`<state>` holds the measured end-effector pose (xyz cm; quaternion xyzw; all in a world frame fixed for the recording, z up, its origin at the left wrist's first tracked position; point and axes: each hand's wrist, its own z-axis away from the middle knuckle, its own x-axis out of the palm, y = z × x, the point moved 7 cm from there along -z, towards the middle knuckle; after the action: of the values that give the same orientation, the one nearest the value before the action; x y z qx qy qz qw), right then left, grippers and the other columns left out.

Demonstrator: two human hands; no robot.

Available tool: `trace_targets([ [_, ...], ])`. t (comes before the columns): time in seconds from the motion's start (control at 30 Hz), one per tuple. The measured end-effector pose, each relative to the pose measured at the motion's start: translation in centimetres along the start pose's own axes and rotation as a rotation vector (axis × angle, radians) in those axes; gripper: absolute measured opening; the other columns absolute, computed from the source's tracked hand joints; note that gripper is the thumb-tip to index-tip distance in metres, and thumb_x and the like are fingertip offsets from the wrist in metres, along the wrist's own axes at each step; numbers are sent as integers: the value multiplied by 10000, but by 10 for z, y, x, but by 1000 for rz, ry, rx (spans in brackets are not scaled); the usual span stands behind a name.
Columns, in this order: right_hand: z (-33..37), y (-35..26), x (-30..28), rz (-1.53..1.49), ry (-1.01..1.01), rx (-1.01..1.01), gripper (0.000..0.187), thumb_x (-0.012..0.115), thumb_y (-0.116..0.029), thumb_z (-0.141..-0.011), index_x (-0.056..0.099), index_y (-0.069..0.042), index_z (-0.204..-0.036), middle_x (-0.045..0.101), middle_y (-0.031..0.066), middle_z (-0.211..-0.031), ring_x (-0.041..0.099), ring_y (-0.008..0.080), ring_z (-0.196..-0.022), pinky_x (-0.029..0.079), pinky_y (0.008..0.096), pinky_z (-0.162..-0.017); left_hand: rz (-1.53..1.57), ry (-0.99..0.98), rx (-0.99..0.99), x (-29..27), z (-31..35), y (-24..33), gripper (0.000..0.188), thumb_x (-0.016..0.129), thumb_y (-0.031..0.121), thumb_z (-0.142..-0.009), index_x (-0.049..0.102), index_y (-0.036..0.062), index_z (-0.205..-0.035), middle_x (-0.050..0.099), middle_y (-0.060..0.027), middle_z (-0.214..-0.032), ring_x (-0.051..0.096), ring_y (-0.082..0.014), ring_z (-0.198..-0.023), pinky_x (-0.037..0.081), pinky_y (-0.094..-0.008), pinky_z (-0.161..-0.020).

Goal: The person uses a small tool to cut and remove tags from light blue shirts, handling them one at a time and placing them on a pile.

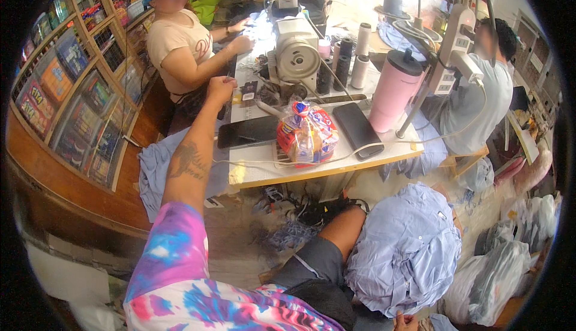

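Left grip (222, 90): extended forward at the left edge of the white tabletop (399, 145), fingers and thumb bent inward at a thin dark item (232, 67). At this size I cannot tell whether they are clamped on it. Right grip (406, 322): at the lower edge of the view, partly cut off, its fingers against the lower margin of a bundle of light-blue cloth (405, 247). I cannot tell whether a fold is pinched between them.

Cloth position: gathered in a rounded heap over my right leg, off the tabletop. The bulk lies directly forward of my right grip; only its nearest margin meets the fingers. My left grip is well apart from the heap, farther forward and to the left.

Adjacent to the left grip: a small dark tag (249, 90) lies just to its right, and a black phone (247, 132) lies nearer to me. Right of the phone stands a bread bag (307, 133); beyond it is a sewing machine (298, 55). A pink tumbler (393, 91) stands near the right edge. A co-worker (186, 49) sits beyond my left forearm.
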<state>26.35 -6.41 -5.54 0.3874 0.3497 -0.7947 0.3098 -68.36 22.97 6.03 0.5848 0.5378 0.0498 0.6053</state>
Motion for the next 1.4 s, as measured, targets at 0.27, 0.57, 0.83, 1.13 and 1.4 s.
trace_targets([
  [0.27,-38,75,34,-1009,247,-68,531,734,-231,-988,508,21,-1397,652,60,-919,595,130,-787,483,270,-648,200,282,365,-22,62,93,258,694,235,-978,782,21,-1091,778,-134,-1039,710,-249,-950,540,-377,-895],
  [0.57,-12,28,8,-664,441,-61,317,729,-277,-955,721,16,-1076,659,103,-852,614,164,-750,514,334,-735,751,-214,284,-37,332,143,234,582,123,-1025,676,17,-1213,693,-114,-1095,648,-162,-883,561,-270,-733],
  [0.83,24,-2,36,-455,571,-69,509,804,-317,-889,609,25,-1211,667,156,-1012,640,254,-809,518,380,-739,300,-1109,1113,221,631,363,322,821,289,-862,766,91,-1111,713,-116,-1086,709,-312,-876,562,-366,-746],
  [1.13,35,26,23,-710,792,-173,228,715,-162,-957,613,-20,-1103,653,122,-935,632,233,-874,501,346,-772,549,-1097,1006,219,588,412,144,751,165,-932,686,55,-999,675,-50,-947,663,-182,-751,526,-322,-679],
  [1.4,56,-78,-87,-769,1035,-571,157,524,-110,-1062,585,-21,-1176,595,67,-971,568,177,-902,462,312,-796,748,-723,554,57,457,346,111,674,160,-1015,653,52,-1002,688,-20,-974,609,-90,-818,502,-261,-721],
])
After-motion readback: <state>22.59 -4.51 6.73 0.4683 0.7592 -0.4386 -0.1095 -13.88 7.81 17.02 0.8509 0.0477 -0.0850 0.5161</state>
